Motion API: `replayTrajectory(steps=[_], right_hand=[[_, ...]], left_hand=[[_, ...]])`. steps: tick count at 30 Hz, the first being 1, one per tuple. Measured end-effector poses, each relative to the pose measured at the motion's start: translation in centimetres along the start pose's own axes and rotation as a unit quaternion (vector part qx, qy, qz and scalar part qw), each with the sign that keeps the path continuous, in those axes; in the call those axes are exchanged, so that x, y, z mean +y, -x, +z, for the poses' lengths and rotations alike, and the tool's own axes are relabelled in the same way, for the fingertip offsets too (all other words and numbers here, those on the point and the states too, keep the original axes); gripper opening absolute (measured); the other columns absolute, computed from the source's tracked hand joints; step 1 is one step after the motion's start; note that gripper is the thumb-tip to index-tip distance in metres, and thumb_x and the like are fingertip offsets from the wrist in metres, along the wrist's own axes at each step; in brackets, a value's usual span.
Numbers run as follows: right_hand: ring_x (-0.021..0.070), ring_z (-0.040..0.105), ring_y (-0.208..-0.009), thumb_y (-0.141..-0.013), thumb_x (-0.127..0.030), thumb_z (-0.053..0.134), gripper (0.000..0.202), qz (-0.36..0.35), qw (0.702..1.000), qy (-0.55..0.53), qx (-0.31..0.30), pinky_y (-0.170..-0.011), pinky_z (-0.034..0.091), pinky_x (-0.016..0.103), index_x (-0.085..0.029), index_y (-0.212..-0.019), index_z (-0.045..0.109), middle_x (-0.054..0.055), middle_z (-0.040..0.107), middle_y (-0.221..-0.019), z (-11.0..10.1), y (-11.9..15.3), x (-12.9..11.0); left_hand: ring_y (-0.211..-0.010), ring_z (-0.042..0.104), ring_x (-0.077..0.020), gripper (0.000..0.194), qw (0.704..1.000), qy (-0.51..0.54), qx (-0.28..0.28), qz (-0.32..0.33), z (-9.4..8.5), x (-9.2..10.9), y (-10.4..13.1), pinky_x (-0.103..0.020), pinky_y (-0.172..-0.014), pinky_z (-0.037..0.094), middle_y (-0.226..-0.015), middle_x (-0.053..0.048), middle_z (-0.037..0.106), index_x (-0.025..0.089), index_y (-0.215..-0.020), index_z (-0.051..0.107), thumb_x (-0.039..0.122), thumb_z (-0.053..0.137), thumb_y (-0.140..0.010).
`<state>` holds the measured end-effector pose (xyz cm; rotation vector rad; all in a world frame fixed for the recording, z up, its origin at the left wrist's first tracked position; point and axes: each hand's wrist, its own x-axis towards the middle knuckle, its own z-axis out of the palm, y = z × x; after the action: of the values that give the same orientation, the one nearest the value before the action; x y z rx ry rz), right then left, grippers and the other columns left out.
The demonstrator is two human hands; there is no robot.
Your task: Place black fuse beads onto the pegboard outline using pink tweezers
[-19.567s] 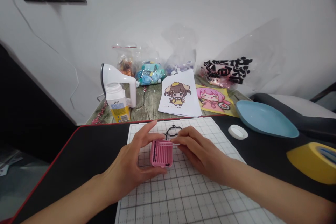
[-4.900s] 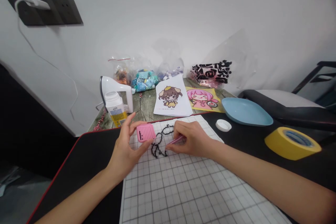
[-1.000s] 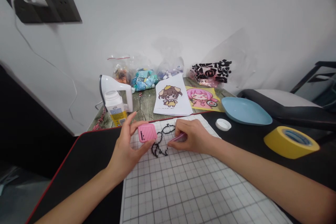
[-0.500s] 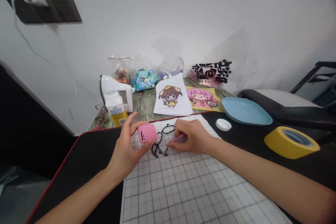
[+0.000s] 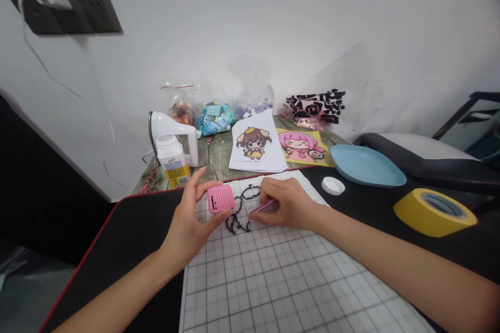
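My left hand [image 5: 195,213] grips a small pink ridged tray [image 5: 221,199] by its edges, thumb at the near side and fingers at the far side. A few black beads lie along the tray's left end. My right hand [image 5: 289,203] pinches pink tweezers [image 5: 263,209], their tips low over the white gridded pegboard [image 5: 281,281]. On the board, black beads [image 5: 239,222] form a curving outline between the two hands. Part of that outline is hidden behind the tray and my right fingers.
Behind the board lie a printed character sheet [image 5: 255,153] and a yellow picture [image 5: 304,148]. A white bottle [image 5: 172,158] stands left, before a white handled appliance [image 5: 170,125]. Rightward are a white cap [image 5: 333,186], a blue dish [image 5: 369,166] and yellow tape [image 5: 433,213]. Bead bags [image 5: 216,118] line the wall.
The pink tray in my left hand has shifted very slightly to the right. My right hand and the tweezers stay almost in place over the board.
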<state>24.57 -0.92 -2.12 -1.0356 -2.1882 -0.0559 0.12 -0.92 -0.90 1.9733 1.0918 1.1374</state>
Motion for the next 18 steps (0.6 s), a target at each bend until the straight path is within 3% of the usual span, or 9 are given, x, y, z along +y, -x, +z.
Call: replayTrajectory(steps=[13, 18], right_hand=[[0.0065, 0.041, -0.049, -0.073, -0.048, 0.074, 0.040, -0.007, 1.000, -0.005, 0.011, -0.048, 0.020, 0.022, -0.019, -0.064, 0.049, -0.005, 0.051, -0.059, -0.04, -0.04, -0.18], [0.0067, 0.039, -0.049, -0.077, -0.048, 0.072, 0.039, -0.019, 0.999, -0.019, 0.042, -0.048, 0.023, 0.023, -0.019, -0.065, 0.049, -0.005, 0.051, -0.059, -0.02, -0.03, -0.08]], left_hand=[[-0.125, 0.053, -0.0251, 0.085, 1.000, -0.007, -0.002, -0.003, -0.09, -0.06, 0.13, -0.049, -0.112, 0.033, -0.126, -0.006, 0.065, 0.028, -0.143, 0.023, 0.039, 0.074, -0.076], [-0.128, 0.052, -0.0253, 0.085, 1.000, -0.018, -0.005, -0.002, -0.16, -0.09, 0.10, -0.051, -0.113, 0.031, -0.128, -0.005, 0.065, 0.030, -0.143, 0.022, 0.040, 0.074, -0.077]])
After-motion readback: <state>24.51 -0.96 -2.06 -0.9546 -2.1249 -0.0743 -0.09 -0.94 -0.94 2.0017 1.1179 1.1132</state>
